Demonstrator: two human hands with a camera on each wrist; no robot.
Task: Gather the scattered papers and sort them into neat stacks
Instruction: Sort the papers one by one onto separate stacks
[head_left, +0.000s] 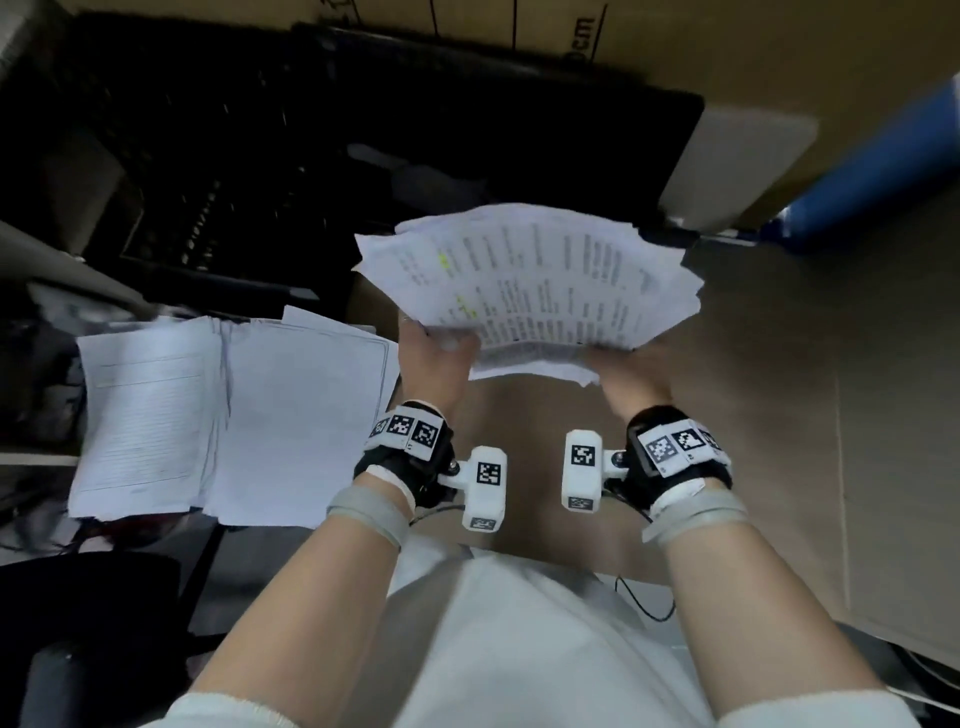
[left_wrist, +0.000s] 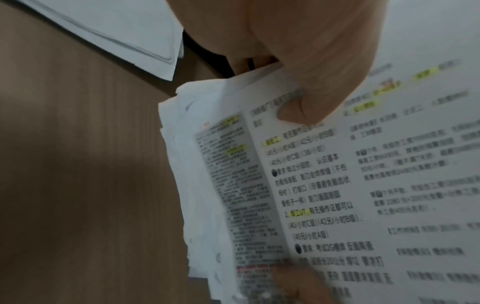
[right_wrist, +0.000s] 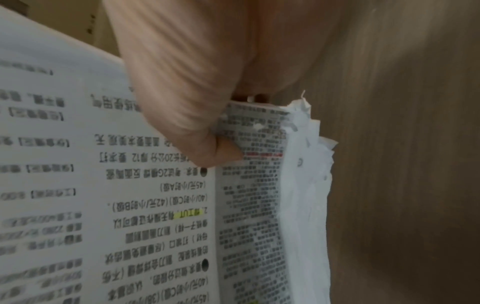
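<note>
A loose bundle of printed papers (head_left: 530, 280) with yellow highlights is held in the air above the brown table. My left hand (head_left: 434, 353) grips its near left corner, thumb on top, and my right hand (head_left: 631, 371) grips its near right corner. In the left wrist view the thumb pinches the printed papers (left_wrist: 324, 174), whose edges fan out unevenly. The right wrist view shows my thumb on the same papers (right_wrist: 161, 205) with ragged sheet edges beside it. Two stacks of lined papers (head_left: 228, 415) lie side by side at the left.
The brown table (head_left: 753, 415) spreads under and right of the held bundle. A black crate (head_left: 322, 156) stands at the back, cardboard boxes (head_left: 727, 47) behind it. A blue cylinder (head_left: 878, 171) and a grey-white panel (head_left: 737, 166) sit at the back right.
</note>
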